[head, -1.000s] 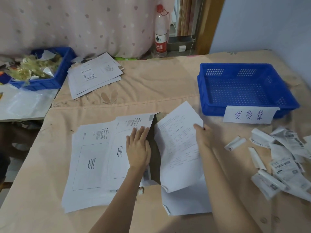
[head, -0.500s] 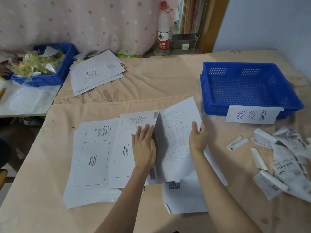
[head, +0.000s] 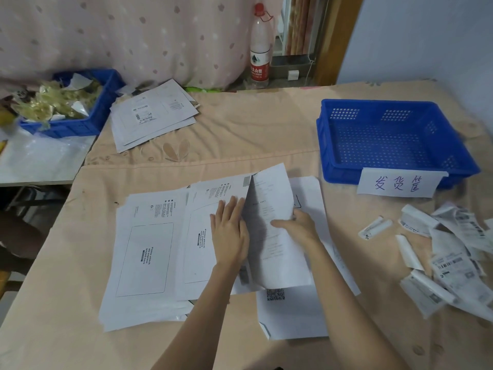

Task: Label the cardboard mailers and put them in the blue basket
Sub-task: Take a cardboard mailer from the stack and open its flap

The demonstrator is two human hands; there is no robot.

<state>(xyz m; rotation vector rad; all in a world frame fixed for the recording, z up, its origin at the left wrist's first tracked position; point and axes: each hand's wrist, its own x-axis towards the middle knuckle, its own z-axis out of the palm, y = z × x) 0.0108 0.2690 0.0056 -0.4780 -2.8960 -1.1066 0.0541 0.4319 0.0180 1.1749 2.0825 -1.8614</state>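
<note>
1. Mailers: a top cardboard mailer lay on a fanned stack of mailers left of the blue basket, on the peach-covered table.
2. Left hand rested flat on the top mailer, fingers straight and close together, pressing it down.
3. Right hand gripped a printed sheet, thumb on its face and fingers curled behind its edge; the sheet stood tilted up beside the left hand.
4. Blue basket sat well apart from both hands, with a handwritten card leaning against its near wall.
5. Loose shipping labels lay scattered in front of the basket.
6. Second stack of mailers lay far to the basket's left, beside a second blue bin of scraps.
</note>
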